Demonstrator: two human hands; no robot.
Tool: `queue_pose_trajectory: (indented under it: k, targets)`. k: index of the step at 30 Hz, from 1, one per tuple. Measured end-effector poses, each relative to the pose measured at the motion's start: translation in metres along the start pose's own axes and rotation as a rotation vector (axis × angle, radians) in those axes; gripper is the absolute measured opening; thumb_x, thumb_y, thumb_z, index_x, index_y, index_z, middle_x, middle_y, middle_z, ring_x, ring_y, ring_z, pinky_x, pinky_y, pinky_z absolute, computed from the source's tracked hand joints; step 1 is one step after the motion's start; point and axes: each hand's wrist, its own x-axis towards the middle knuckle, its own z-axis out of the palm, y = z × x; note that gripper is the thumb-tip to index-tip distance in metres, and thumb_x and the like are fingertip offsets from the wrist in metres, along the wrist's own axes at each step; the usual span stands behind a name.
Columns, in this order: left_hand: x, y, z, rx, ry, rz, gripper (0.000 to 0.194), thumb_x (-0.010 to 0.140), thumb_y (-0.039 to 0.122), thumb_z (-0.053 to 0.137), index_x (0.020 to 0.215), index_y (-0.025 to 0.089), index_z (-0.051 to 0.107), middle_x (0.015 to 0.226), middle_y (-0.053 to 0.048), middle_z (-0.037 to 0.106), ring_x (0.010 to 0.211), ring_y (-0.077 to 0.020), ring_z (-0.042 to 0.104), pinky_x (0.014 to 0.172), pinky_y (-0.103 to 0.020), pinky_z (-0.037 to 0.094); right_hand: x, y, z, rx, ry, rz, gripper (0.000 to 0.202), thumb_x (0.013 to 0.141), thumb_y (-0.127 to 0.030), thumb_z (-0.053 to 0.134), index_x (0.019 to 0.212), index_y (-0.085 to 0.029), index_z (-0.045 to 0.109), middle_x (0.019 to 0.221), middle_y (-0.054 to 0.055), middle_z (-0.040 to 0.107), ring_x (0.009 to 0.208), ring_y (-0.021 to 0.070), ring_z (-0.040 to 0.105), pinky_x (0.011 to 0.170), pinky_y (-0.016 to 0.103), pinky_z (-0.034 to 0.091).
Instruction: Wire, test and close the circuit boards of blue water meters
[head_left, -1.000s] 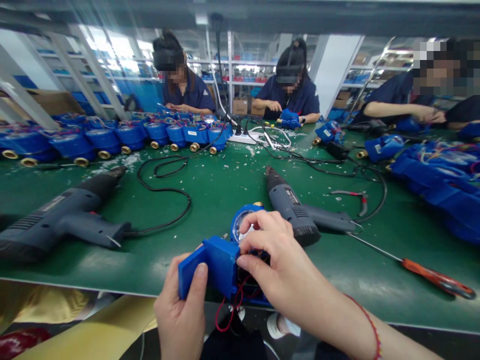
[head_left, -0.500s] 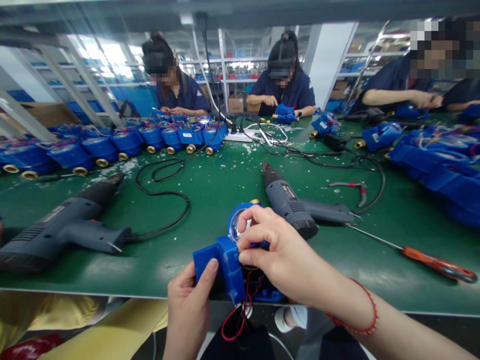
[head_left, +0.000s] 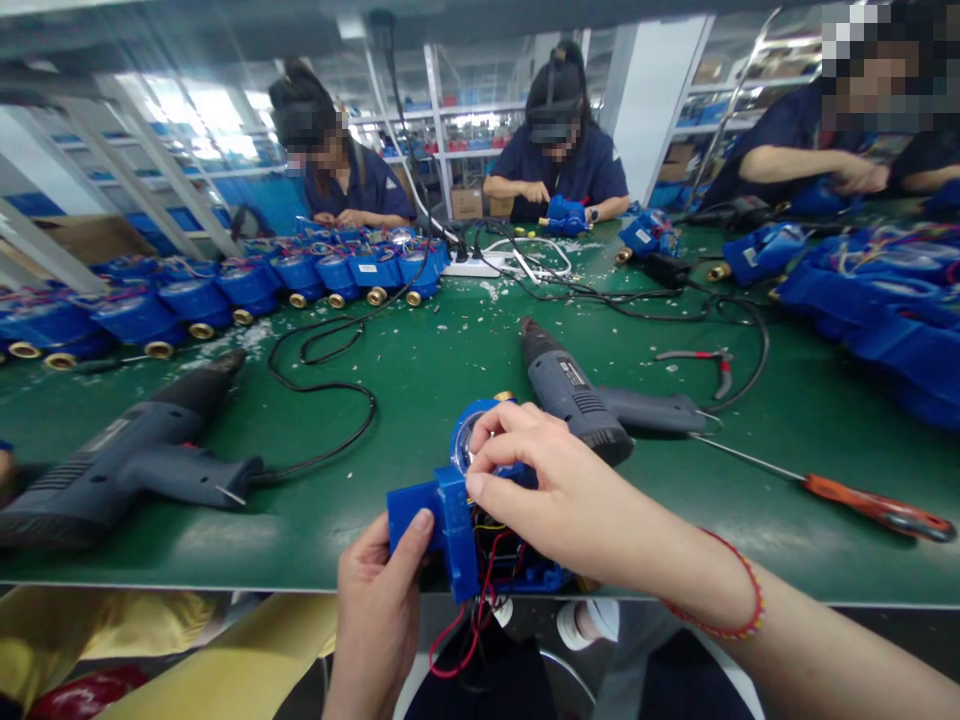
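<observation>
A blue plastic cover [head_left: 456, 540] stands at the table's front edge, tilted beside an opened blue meter housing [head_left: 541, 577] with red and black wires [head_left: 487, 590] hanging out. My left hand [head_left: 390, 570] pinches the cover's flat flap between thumb and fingers. My right hand [head_left: 525, 465], its fingers bent together, is at the cover's upper right edge, over the housing; what its fingertips hold, if anything, is hidden. Behind those fingers shows the round clear dial [head_left: 465, 440] with a brass fitting [head_left: 504, 397] at its far side.
Heat guns lie left [head_left: 165, 450] and right [head_left: 577, 390] on the green table [head_left: 420, 370]. Red-handled pliers [head_left: 709, 362] and a screwdriver [head_left: 870, 505] are at the right. Blue meters [head_left: 247, 287] line the far left. Cables and a power strip [head_left: 472, 267] lie behind. Co-workers sit opposite.
My right hand has moved slightly up and left along the cover's edge, uncovering more wires in the housing. My left hand still grips the flap. The camera view has shifted slightly.
</observation>
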Motion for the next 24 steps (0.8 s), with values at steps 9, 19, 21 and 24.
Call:
queue_pose_trajectory:
  k: [9,19,21,24]
  targets:
    - [0.0002,-0.0020,-0.0038,0.013,-0.062,0.011,0.023,0.067,0.034,0.083,0.080,0.017,0.076,0.073,-0.003,0.071,0.069,-0.0144,0.061,0.070,-0.023,0.052,0.0042,0.0007,0.0029,0.023,-0.022,0.007,0.022,0.082,-0.006,0.064,0.065,-0.015,0.055,0.094,0.000,0.054,0.094,0.0164,0.046,0.093,0.039,0.031]
    - [0.0006,0.0006,0.0012,0.032,-0.066,-0.010,0.026,0.064,0.037,0.084,0.075,0.015,0.074,0.067,-0.002,0.068,0.061,-0.0112,0.056,0.060,-0.019,0.048,0.0043,0.0035,-0.0004,0.172,-0.023,0.046,0.026,0.078,0.000,0.064,0.060,-0.015,0.053,0.091,-0.001,0.053,0.090,0.0145,0.050,0.090,0.035,0.034]
    - [-0.0003,0.0021,0.0023,0.040,-0.061,-0.019,0.027,0.063,0.038,0.085,0.074,0.015,0.074,0.068,-0.002,0.068,0.060,-0.0112,0.057,0.059,-0.019,0.048,0.0049,0.0053,-0.0009,0.140,-0.025,0.033,0.025,0.079,-0.002,0.065,0.061,-0.015,0.055,0.091,-0.001,0.054,0.091,0.0149,0.051,0.092,0.037,0.033]
    - [-0.0010,0.0042,0.0033,0.052,-0.059,-0.028,0.029,0.062,0.039,0.085,0.075,0.015,0.075,0.069,-0.003,0.070,0.063,-0.0133,0.060,0.061,-0.021,0.050,0.0060,0.0079,-0.0033,0.106,-0.049,0.002,0.022,0.081,-0.004,0.064,0.064,-0.016,0.058,0.094,-0.001,0.057,0.092,0.0153,0.052,0.095,0.039,0.031]
